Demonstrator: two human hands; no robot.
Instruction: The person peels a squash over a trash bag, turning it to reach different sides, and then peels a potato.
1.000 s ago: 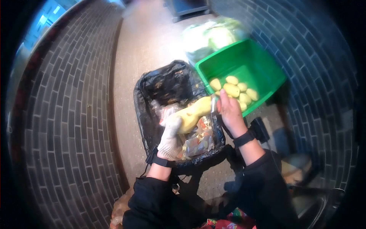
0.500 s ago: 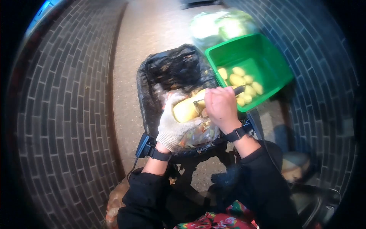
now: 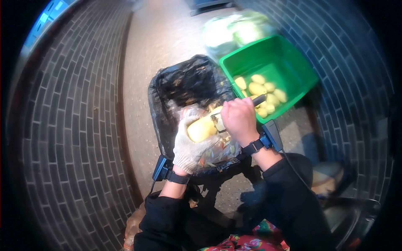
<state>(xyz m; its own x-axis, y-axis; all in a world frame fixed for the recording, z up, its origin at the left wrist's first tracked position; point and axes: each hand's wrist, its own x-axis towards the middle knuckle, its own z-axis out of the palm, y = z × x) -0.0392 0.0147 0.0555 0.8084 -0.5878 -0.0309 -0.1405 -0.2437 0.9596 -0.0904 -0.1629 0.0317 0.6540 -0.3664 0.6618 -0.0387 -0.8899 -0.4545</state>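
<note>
My left hand (image 3: 187, 146), in a white knitted glove, is closed round a large pale yellow potato (image 3: 201, 129) whose visible surface is peeled. My bare right hand (image 3: 239, 121) grips a peeler (image 3: 260, 99); its dark handle end sticks out past the fist to the upper right, and its blade frame lies against the potato's far end. Both hands are over a bin lined with a black bag (image 3: 167, 87). Peelings and clear plastic scraps (image 3: 217, 152) lie inside it under the potato. My right fingers hide part of the peeler.
To the right of the bin stands a green tub (image 3: 293, 58) with several peeled potatoes (image 3: 257, 88). Behind it are pale green cabbages (image 3: 247, 29) in clear plastic, blurred. Dark brick-patterned surfaces (image 3: 79, 104) rise on both sides. A brown bag (image 3: 134, 221) lies at lower left.
The view has shifted slightly, moving the bin and tub a little left. The peeler's blade frame shows more plainly on the potato. Both hands keep their holds.
</note>
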